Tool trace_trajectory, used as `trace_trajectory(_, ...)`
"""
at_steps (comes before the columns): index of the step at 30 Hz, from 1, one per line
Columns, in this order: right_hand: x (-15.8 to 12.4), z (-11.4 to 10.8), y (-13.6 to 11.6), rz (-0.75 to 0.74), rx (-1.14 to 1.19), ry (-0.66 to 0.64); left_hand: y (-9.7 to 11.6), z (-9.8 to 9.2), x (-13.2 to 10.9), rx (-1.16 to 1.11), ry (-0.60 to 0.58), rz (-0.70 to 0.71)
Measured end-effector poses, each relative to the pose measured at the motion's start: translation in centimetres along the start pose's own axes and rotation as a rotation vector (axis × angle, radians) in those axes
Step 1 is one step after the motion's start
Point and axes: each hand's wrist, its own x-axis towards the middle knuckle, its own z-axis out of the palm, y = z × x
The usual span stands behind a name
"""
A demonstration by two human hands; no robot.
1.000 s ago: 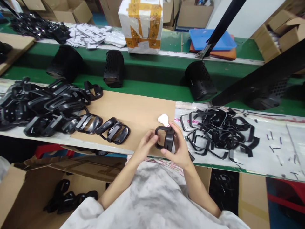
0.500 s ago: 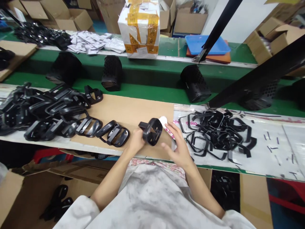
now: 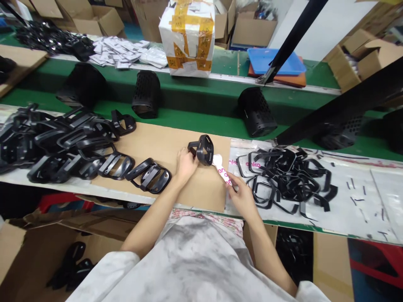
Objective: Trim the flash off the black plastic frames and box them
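My left hand (image 3: 187,164) is closed on a black plastic frame with a crossbar (image 3: 206,151), held tilted above the cardboard sheet (image 3: 195,195). In my right hand (image 3: 243,196) is the near end of a white-wrapped tool with pink lettering (image 3: 224,173). Its rounded white head lies close to the frame's lower right side; I cannot tell whether they touch. What is under the wrapping is hidden. Two similar black frames (image 3: 151,176) joined or leaning together rest left of my left hand.
Many more black frames (image 3: 69,138) are heaped at the left. Thin black bent strips (image 3: 289,176) lie tangled at the right. Perforated black housings (image 3: 146,94) stand on the green bench behind, with a taped white box (image 3: 189,40) farther back. A dark slanted post (image 3: 340,96) crosses the right side.
My left hand has moved the black frame forward, away from my body. My right hand, open before, has closed on the white-wrapped tool's near end.
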Motion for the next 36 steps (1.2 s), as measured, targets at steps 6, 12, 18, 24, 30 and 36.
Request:
trace_trajectory(6,-2.5,-0.5,-1.0,0.331,0.507,-0.002,0.9,-0.2,-0.4,0.156,-0.064,0.001)
trace_trajectory(12,-3.2,0.2,-1.3,0.177,0.27,-0.175,1.0,0.2,-0.6,0.264,-0.107,0.087)
trace_trajectory(18,-2.9,1.5,0.0,0.084,0.109,-0.144,1.1,0.3,-0.6,0.277,-0.132,0.122)
trace_trajectory(24,-3.5,1.2,-0.3,0.101,0.164,-0.086,2.1,0.1,-0.8,0.256,-0.119,0.052)
trace_trajectory(30,-5.1,2.4,-1.1,0.093,0.386,0.258,2.8,-0.3,-0.9,0.25,-0.152,0.027)
trace_trajectory(36,-3.7,2.5,-0.8,0.241,0.288,-0.148,2.4,-0.1,-1.1,0.244,-0.12,0.05)
